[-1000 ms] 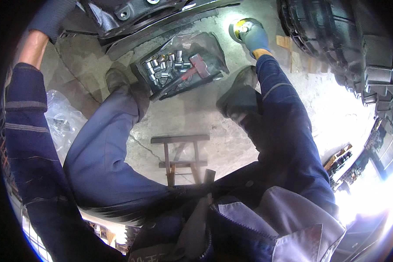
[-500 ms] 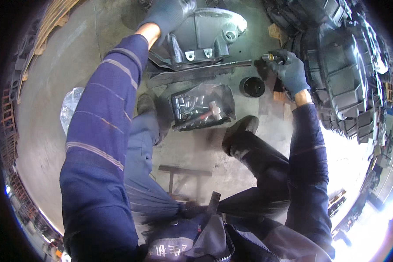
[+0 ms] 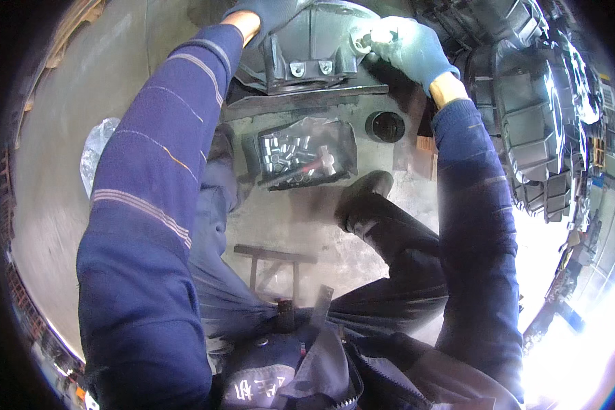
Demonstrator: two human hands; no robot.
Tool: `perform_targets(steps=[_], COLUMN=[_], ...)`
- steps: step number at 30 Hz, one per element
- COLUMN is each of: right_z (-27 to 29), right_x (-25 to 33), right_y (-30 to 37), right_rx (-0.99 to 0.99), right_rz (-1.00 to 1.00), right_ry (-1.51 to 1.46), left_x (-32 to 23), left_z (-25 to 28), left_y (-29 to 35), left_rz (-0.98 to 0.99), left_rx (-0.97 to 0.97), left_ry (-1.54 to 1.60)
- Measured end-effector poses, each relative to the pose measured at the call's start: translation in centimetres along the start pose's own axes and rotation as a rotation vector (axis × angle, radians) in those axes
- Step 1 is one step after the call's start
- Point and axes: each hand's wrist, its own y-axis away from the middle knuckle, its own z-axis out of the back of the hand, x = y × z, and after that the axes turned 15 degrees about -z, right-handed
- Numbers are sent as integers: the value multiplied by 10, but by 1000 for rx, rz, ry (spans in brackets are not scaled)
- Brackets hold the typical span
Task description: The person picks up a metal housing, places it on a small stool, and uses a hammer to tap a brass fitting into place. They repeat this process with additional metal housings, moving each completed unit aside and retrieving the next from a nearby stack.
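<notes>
A large grey cast metal housing (image 3: 314, 41) stands on the floor in front of me, with lugs along its lower edge. My right hand (image 3: 417, 51), in a grey-blue glove, is closed on a small metal cylinder (image 3: 384, 35) and holds it at the round boss (image 3: 359, 39) on the housing's right side. Glare there hides whether the cylinder has entered the hole. My left hand (image 3: 275, 9), gloved too, is at the housing's upper left; its fingers are hidden past the top edge.
Between my feet and the housing lies a black plastic bag (image 3: 348, 147) with several silver cylindrical parts (image 3: 280, 152) and a hammer (image 3: 326, 160). Beside it stands a black round can (image 3: 385, 126). Large dark castings (image 3: 526, 116) are stacked on the right; clear plastic (image 3: 97, 154) lies left.
My right hand has moved left and up from beside the stacked castings to the housing's boss, carrying the small metal cylinder. My left hand has shifted slightly right and further past the top edge.
</notes>
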Motion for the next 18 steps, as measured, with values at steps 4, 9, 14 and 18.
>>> perform_targets(steps=[4,9,14,18], right_z=[-5,-1,4,0], right_x=[2,11,19,17], right_y=[-3,-3,-2,-5], right_rx=[-72,-48,-30,70], right_rz=[149,147,276,43], right_ry=[83,205,356,289], left_x=[3,6,1,-2], left_z=[0,0,1,1], left_y=[-2,-5,-1,1], left_rz=[-100,-132,-111,-89], left_rx=[13,47,-22,-98], left_ry=[-112,-161,-46,113])
